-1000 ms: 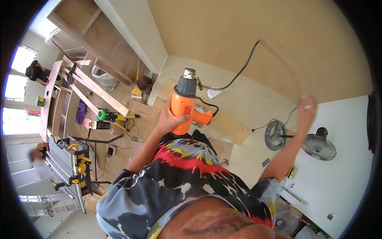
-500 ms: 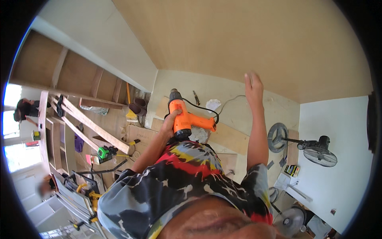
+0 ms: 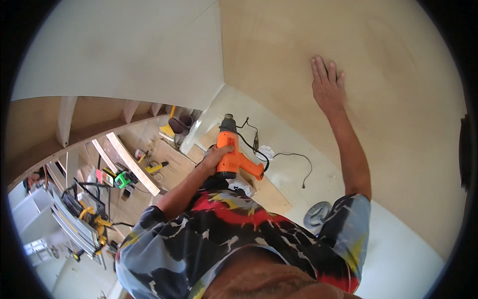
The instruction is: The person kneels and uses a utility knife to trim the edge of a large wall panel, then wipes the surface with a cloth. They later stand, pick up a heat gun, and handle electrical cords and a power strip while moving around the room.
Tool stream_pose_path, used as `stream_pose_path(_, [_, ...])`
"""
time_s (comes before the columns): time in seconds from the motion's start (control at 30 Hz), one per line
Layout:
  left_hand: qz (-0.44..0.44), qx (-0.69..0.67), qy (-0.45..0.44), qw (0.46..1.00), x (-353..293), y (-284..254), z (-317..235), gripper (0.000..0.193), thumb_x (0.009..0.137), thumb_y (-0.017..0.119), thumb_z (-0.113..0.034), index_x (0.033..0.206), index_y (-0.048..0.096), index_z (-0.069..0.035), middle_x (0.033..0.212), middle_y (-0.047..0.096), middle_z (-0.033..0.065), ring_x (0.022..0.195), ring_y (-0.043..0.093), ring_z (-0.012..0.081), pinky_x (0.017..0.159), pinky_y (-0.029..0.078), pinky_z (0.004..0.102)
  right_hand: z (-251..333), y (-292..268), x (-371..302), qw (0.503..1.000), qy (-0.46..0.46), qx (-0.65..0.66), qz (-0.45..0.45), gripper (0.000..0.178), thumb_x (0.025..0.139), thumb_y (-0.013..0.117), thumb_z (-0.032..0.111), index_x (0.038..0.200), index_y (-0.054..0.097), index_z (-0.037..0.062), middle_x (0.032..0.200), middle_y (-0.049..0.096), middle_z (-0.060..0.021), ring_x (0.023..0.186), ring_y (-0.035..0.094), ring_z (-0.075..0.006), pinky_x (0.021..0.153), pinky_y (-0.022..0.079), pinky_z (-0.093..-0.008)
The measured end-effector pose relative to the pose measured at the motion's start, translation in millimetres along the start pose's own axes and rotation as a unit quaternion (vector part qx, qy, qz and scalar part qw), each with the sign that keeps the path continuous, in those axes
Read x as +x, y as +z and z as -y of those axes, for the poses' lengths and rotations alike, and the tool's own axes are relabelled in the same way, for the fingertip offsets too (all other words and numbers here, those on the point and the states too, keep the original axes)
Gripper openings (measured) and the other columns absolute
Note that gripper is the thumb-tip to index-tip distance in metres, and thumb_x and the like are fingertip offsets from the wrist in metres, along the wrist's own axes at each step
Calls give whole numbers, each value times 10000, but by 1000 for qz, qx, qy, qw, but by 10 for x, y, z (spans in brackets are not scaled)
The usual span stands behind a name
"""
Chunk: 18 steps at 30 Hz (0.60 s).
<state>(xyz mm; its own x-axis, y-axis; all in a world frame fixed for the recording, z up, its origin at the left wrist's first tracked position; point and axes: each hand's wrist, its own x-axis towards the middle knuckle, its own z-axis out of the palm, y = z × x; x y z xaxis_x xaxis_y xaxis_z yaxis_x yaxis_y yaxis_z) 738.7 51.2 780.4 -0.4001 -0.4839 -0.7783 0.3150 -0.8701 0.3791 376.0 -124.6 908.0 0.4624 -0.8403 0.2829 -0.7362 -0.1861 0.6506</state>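
Note:
My left hand is wrapped round the body of an orange heat gun, held in front of my chest. Its dark nozzle points away from me, and its handle slants off to the right with a black cord curving from the end. Farther out on the right, my right hand lies with outstretched fingers against the tan wood panel. Nothing is in that hand.
A pale wall meets the panel in a corner. Boards, a crumpled white piece and a loose cable lie on the floor. At left are a wooden frame, long timbers, brown shoes and a yellow-and-grey saw.
My right hand has moved up onto the panel with its fingers spread. The view has swung round toward the panel. The left hand keeps hold of the heat gun.

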Motion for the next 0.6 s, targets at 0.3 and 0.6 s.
stream_pose_path(0.3, [-42,53,10,998,207,30,-196,446,841,712,-216,1200,510,-43,990,654,105,833,693,238,726,601,393,590,-311,1160,995,-55,83,24,559,941,449,170,1477,379,28,1561,327,-63,1421,289,-248,1135,258,-460])
stream_pose_path(0.6, [-18,67,-54,996,185,231,-225,342,862,681,-158,1154,552,-37,998,654,96,859,691,236,735,592,392,1642,146,2282,897,81,427,-77,548,952,401,124,1482,339,-1,1574,311,-96,1475,224,-258,1228,143,-370])
